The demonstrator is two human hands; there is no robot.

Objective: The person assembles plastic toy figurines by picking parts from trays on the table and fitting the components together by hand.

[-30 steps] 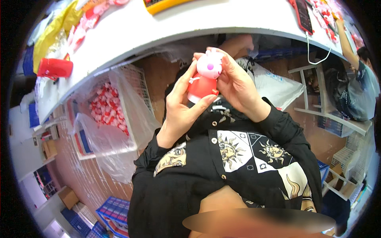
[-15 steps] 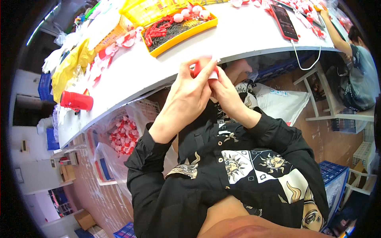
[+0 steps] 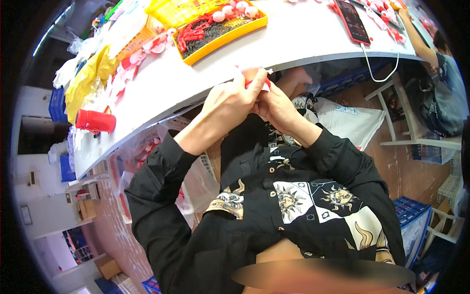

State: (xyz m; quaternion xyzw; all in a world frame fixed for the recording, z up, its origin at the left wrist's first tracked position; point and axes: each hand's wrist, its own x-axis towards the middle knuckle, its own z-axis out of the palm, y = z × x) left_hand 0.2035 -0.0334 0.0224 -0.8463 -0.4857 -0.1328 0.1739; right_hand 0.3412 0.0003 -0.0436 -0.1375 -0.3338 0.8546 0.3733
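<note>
Both my hands meet just in front of the white table's edge, around a small pink, red and white toy piece point(image 3: 252, 74). My left hand point(image 3: 229, 102) is closed on it, with the thumb and index finger pressed along its top. Against its lower right side my right hand point(image 3: 278, 109) is closed as well, the fingertips pinching close to the left ones. Much of the piece is hidden by the fingers. Beyond it on the table is a yellow tray point(image 3: 226, 44) holding red clips point(image 3: 192, 34), dark small parts point(image 3: 213, 35) and several pink-and-white round pieces point(image 3: 228, 11).
A red phone point(image 3: 353, 23) with a white cable lies on the white table point(image 3: 293, 41). At left are a red cylindrical container point(image 3: 96, 121), a yellow bag point(image 3: 90, 78) and pink-red pieces. A plastic bag point(image 3: 198, 176) sits below my left arm. Another person's arm point(image 3: 417, 38) reaches in at far right.
My left elbow has swung outward to the left, covering more of the bag of red pieces below. The toy piece has turned in my fingers, showing more pink on top.
</note>
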